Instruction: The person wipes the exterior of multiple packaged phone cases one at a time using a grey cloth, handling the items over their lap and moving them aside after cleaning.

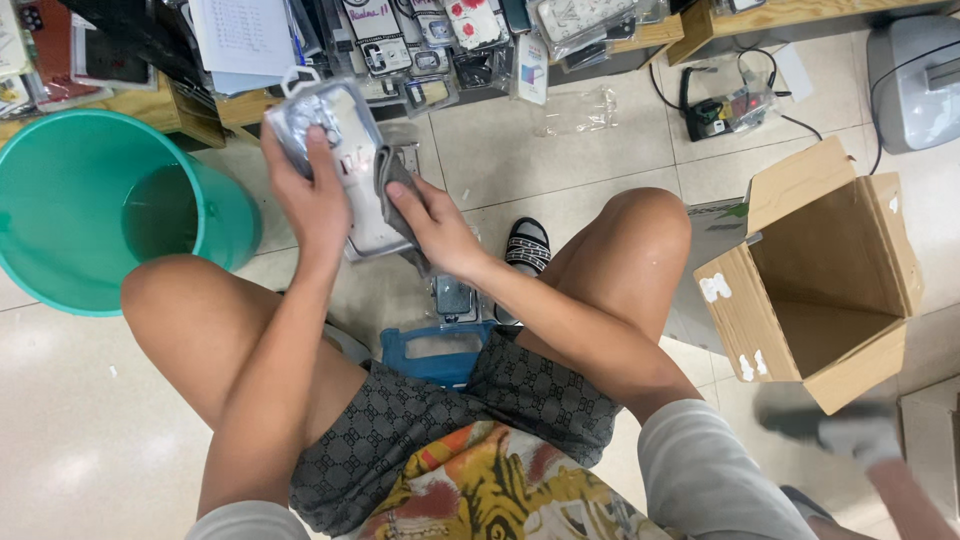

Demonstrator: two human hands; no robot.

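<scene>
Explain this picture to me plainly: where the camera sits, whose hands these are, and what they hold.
There is one view, from a camera worn on a seated person's head, looking down past their knees to a tiled floor. The left hand holds a phone case in clear packaging. The right hand presses a grey cloth against it. A green bucket stands on the left, an open cardboard box on the right. More packaged phone cases lie along the top. Whose blurred foot shows at lower right is unclear.
</scene>
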